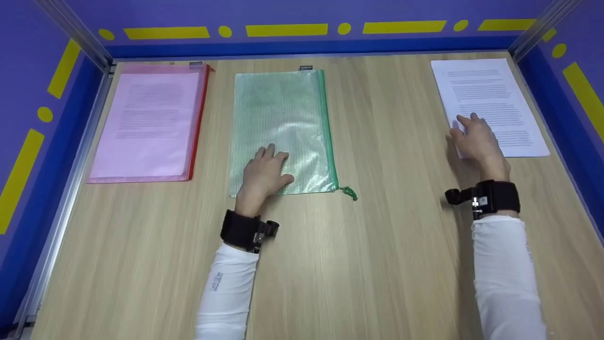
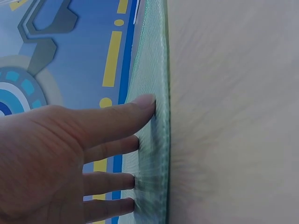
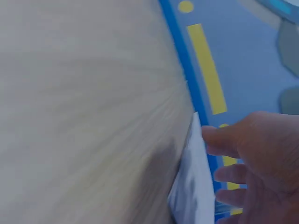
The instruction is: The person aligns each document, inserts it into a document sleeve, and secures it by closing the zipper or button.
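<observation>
Looks roughly half done: pink pouch [image 1: 198,123], upper left of frame, already filled with sheets [image 1: 148,111]; green pouch [image 1: 281,111], upper centre, seemingly unfilled, under spread left grip [image 1: 264,174]; paper stack [image 1: 481,89], upper right, still loose, near spread right grip [image 1: 477,139], contact unclear

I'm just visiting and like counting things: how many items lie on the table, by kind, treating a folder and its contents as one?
Folders: 2 (pink folder, green folder)
Loose paper lots: 1 (white printed paper; its sheets can't be counted here)
Total: 3
</observation>
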### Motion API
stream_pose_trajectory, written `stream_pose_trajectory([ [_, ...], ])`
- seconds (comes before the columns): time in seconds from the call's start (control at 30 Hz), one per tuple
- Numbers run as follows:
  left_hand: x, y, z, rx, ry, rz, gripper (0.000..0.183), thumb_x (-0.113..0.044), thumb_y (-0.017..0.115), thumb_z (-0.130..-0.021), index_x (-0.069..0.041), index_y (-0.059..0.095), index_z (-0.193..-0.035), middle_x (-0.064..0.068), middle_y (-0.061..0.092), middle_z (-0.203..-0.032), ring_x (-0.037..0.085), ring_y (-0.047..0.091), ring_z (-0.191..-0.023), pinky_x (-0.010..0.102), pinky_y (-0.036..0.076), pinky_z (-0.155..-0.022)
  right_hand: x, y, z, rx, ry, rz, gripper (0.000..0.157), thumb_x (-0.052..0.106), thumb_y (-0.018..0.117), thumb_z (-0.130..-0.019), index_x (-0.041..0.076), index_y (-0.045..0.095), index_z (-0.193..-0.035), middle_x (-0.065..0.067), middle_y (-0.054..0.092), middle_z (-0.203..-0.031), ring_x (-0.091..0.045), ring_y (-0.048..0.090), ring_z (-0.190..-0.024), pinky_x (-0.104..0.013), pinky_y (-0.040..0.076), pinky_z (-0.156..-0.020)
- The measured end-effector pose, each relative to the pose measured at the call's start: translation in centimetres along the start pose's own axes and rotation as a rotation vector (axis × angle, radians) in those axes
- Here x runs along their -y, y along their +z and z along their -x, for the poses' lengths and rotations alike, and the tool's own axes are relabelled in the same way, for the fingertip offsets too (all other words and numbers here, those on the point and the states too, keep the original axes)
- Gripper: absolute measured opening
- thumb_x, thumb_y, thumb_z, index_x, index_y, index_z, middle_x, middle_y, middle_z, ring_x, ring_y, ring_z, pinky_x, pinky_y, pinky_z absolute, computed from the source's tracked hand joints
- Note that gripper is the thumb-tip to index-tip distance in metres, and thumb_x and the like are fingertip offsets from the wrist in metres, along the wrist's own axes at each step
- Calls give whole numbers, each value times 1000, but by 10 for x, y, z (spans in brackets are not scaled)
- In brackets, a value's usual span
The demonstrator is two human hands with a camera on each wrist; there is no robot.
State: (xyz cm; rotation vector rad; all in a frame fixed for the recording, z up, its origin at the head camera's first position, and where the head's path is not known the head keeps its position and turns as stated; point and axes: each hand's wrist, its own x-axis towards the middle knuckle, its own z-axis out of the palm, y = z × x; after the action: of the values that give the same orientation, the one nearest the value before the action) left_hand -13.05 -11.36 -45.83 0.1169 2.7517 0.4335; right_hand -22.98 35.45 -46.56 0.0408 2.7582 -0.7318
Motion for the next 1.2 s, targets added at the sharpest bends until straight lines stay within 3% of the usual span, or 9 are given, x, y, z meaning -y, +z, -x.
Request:
stream_pose_trajectory([
  [0.17,-3,1,0,6,17,8,64,-39,66,-92,-14,47,-147,19,27,-162,41,24,-151,57,33,-118,-15,0,-5,30,40,66,60,28,26,-106,-2,13,-156,-40,-7,-157,-60,-10,-145,-77,-1,-113],
  [0.33,-2,-2,0,-4,24,7,63,-41,67,-91,-15,49,-146,19,29,-162,41,25,-150,57,35,-116,-13,7,-2,73,6,119,58,24,22,-105,-3,12,-156,-43,-1,-155,-63,-4,-144,-80,3,-110],
  [0.43,0,-3,-1,-13,21,2,63,-41,67,-91,-15,50,-145,18,30,-162,41,27,-150,56,36,-115,-1,15,-1,54,-21,161,57,22,26,-104,-4,18,-155,-43,11,-154,-63,10,-142,-79,12,-110],
  [0.67,6,-3,-1,-13,9,2,61,-42,67,-91,-17,51,-144,17,30,-161,40,27,-150,58,39,-113,33,38,4,15,-43,198,54,18,30,-103,-5,26,-153,-43,25,-150,-62,25,-137,-72,26,-110],
  [0.8,7,-4,-2,-7,-6,-5,61,-43,67,-92,-19,51,-145,15,30,-162,39,27,-150,59,40,-112,53,50,8,-29,-76,216,51,15,35,-101,-4,36,-148,-39,42,-134,-59,43,-120,-69,41,-96],
  [0.97,9,-4,-4,-2,-14,1,61,-44,66,-92,-20,50,-145,15,29,-162,38,26,-151,60,39,-111,76,62,11,-47,-57,233,48,17,39,-101,0,43,-145,-34,49,-130,-57,48,-117,-69,47,-87],
  [1.2,8,-4,-3,0,-14,3,61,-44,66,-91,-20,50,-145,15,29,-162,38,26,-151,62,41,-109,94,72,16,-43,-58,240,48,20,44,-100,2,47,-144,-36,42,-145,-60,42,-128,-73,42,-95],
])
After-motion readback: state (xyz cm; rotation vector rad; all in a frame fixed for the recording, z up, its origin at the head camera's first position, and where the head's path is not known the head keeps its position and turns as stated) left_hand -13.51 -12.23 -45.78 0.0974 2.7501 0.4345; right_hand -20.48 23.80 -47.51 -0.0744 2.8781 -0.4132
